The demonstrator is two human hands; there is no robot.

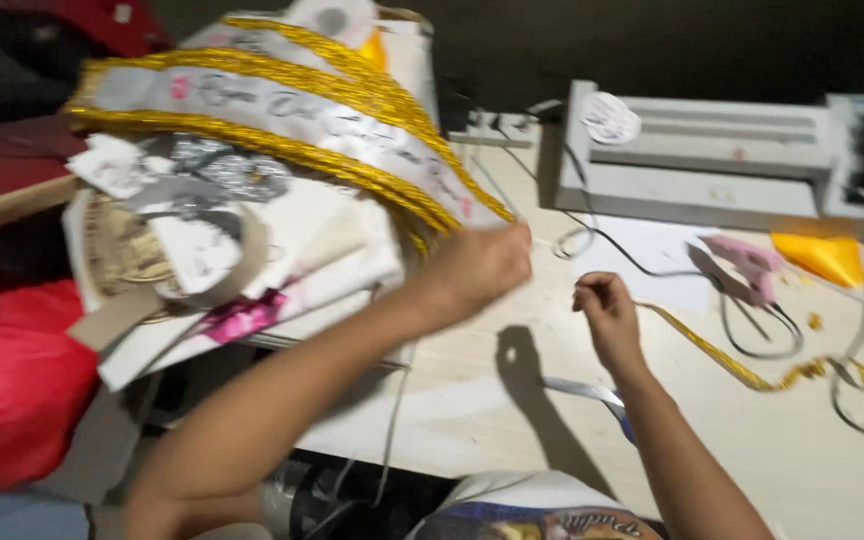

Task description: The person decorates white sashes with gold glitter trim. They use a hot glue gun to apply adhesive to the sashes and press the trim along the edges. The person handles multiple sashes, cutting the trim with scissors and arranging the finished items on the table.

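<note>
On the pale wooden desk [512,420], the left hand [477,268] is closed around the end of a white sash [282,105] edged with gold braid, gripping it where the sash comes down off a heap of white card and paper pieces [252,260] at the desk's left edge. The sash bears a line of dark script along its length, too blurred to make out, and arcs over the top of the heap. Just beside it, the right hand [607,315] is curled into a loose fist, pinching one end of a loose strip of gold braid trim [722,360] that trails away to the right across the desk. The two hands are near each other but apart. Behind them a grey laminating machine [697,160] stands at the far edge of the desk, with a round white label [610,118] stuck on its top left corner. A pink glue gun [747,265] lies on a white sheet in front of the machine, its black cord looping beside it, and a yellow paper cone [824,255] lies to its right. A red bag [12,385] sits low at the left, off the desk.
</note>
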